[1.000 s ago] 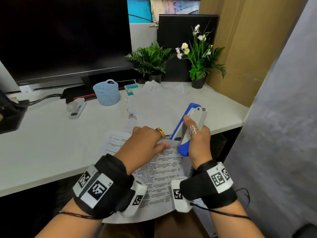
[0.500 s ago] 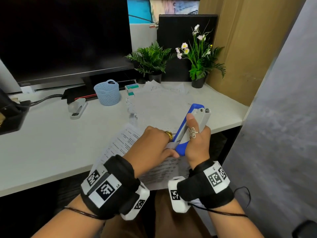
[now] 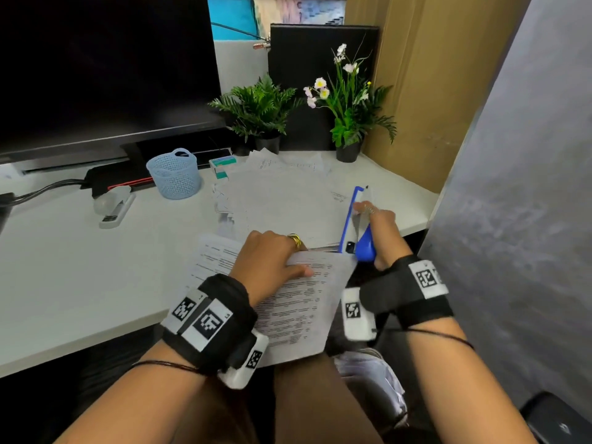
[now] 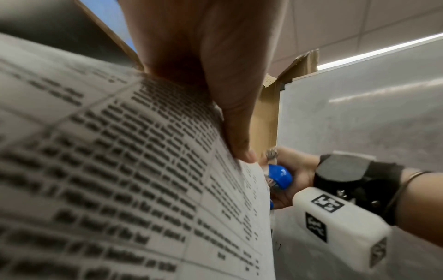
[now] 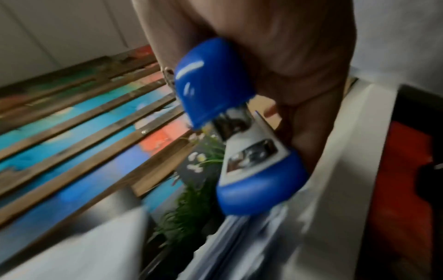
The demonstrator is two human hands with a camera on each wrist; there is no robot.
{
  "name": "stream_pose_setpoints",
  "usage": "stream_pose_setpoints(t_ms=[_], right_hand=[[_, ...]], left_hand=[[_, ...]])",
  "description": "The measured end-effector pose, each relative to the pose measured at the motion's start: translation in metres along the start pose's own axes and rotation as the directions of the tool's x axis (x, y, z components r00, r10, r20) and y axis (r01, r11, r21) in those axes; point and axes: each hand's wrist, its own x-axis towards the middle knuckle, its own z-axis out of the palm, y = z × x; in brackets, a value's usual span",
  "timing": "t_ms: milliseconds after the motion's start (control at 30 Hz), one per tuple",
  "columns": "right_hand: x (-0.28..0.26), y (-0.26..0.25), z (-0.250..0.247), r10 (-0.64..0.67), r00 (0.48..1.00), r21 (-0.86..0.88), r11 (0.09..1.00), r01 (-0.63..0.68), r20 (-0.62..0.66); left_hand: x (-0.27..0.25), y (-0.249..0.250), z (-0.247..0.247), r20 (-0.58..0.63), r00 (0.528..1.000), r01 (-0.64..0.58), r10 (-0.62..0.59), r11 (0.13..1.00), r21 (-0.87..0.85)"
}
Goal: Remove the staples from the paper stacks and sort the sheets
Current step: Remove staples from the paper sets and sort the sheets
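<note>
A blue and white stapler [image 3: 359, 225] is seen, its rounded end a glossy blue. White sheets [image 3: 298, 302] are covered with rows of black print set in a thin ruled grid. Black wristbands [image 3: 221, 312] are marked with black-and-white square codes. A gold ring [image 3: 294, 240] is worn. A pale blue mesh basket [image 3: 174, 173], a white desk [image 3: 64, 261], green plants [image 3: 256, 107] with pink and white flowers [image 3: 318, 88], a black screen [image 3: 105, 65] and a painting [image 5: 84, 123] in turquoise, blue and orange-red behind brown slats are shown.
</note>
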Motion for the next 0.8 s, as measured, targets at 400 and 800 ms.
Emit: stream_pose_setpoints(t_ms=[400, 800], right_hand=[[0.125, -0.016, -0.046, -0.164, 0.977, -0.898, 0.437, -0.052, -0.136], [0.102, -0.006, -0.049, -0.443, 0.884, -0.883, 0.342, 0.320, 0.149]], left_hand=[[0.018, -0.014, 0.017, 0.051, 0.996, 0.075, -0.068, 0.985, -0.155], [0.022, -0.018, 0.026, 0.013, 0.997, 0.083, -0.082, 0.970, -0.228]])
